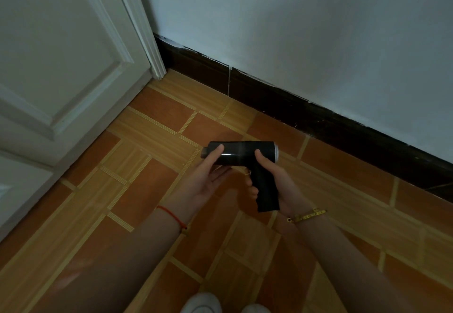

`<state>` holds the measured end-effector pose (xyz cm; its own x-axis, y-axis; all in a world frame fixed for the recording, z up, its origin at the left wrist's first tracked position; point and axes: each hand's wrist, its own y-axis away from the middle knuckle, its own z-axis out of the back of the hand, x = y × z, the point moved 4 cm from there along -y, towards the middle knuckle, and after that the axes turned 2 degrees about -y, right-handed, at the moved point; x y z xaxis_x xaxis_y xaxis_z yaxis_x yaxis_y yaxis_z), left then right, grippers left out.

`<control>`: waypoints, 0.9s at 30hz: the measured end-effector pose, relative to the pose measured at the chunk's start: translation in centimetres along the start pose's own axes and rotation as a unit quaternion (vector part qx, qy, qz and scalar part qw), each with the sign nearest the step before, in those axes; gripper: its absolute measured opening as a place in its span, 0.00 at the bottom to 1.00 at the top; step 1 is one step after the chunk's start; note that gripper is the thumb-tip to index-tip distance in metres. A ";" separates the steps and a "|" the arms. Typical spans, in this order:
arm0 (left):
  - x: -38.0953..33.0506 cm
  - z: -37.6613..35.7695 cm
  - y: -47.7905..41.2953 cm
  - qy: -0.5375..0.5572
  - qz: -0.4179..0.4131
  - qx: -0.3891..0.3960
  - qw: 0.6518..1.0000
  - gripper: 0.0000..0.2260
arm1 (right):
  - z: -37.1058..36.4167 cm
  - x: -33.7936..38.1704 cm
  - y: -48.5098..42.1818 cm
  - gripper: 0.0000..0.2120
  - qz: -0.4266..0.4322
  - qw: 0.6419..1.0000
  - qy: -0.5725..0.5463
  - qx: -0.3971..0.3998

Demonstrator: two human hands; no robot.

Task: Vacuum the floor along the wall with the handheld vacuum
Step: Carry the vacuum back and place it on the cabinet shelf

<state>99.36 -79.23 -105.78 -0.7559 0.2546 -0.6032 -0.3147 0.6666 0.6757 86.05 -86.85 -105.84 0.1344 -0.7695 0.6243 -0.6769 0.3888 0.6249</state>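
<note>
Vacuum (241, 152): I am seeing it hanging level above the floor (147, 190), near the wall (318, 43).
Right hand (274, 185): wrapping the handle.
Left hand (203, 180): pinching the barrel's nozzle end, thumb on top.

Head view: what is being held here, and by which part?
The handheld vacuum. The right hand grips its handle, thumb up on the barrel; the left hand holds the barrel's other end between thumb on top and fingers beneath.

This looks like a room in a home. A white panelled door (61, 67) stands at 10 o'clock and a painted wall (294, 30) with dark skirting board (269, 97) at 1 o'clock, above an orange tiled floor (147, 177).
</note>
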 end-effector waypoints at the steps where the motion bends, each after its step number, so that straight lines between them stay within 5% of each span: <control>1: 0.1 0.1 -0.1 0.003 0.002 -0.006 1.000 0.08 | 0.1 -0.1 -0.1 0.21 -0.002 1.000 0.004 -0.004; 16: -0.6 0.0 -0.9 0.027 0.000 -0.052 0.998 0.10 | 0.5 1.0 -1.6 0.27 0.041 0.976 0.168 -0.136; 27: -9.3 -6.6 9.3 0.026 -0.039 -0.053 0.997 0.08 | -6.1 11.1 7.6 0.28 0.039 0.969 0.200 -0.137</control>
<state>99.67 -79.99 -91.06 -0.7549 0.1653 -0.6346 -0.4313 0.6038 0.6703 86.83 -89.28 -91.30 0.3978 -0.4959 0.7719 -0.4856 0.6000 0.6357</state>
